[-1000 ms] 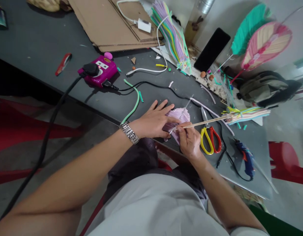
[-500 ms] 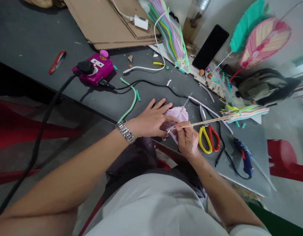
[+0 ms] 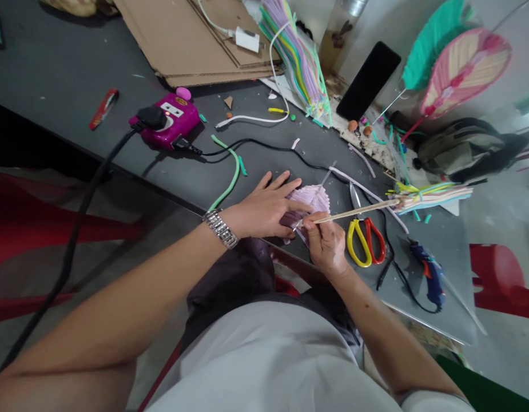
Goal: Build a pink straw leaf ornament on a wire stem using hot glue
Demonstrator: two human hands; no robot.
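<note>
The grey bench [image 3: 67, 63] carries all work items; at 12 o'clock from the hands lie flattened cardboard sheets [image 3: 191, 40] and a fanned bundle of coloured straws [image 3: 301, 57], with a black phone [image 3: 368, 80] at 1 o'clock. A magenta power strip [image 3: 172, 117] sits at 10 o'clock, a black cable leading off it across the bench. The workpiece, a lilac leaf-shaped straw panel [image 3: 309, 201], lies flat near the front edge of the bench, directly between the hands. The left hand [image 3: 264, 209] rests palm-down on the panel's left half, fingers spread, pinning it; this grip is released, pressing rather than grasping. The right hand [image 3: 326, 243] has its grip clenched on the near end of a thin wooden stick [image 3: 354, 212], whose shaft runs toward 3 o'clock to a bound tuft of pale straws [image 3: 431, 196]. The stick's near end touches the panel's lower edge. Judged step in hand: seating the stick as a stem against the panel. The next move likely calls for steady downward pressure from the left hand and fine alignment of the stick along the panel's centre line. Red-and-yellow scissors [image 3: 367, 240] lie just beside the right hand at 3 o'clock; a blue glue gun [image 3: 431, 274] lies farther out at 4 o'clock.
</note>
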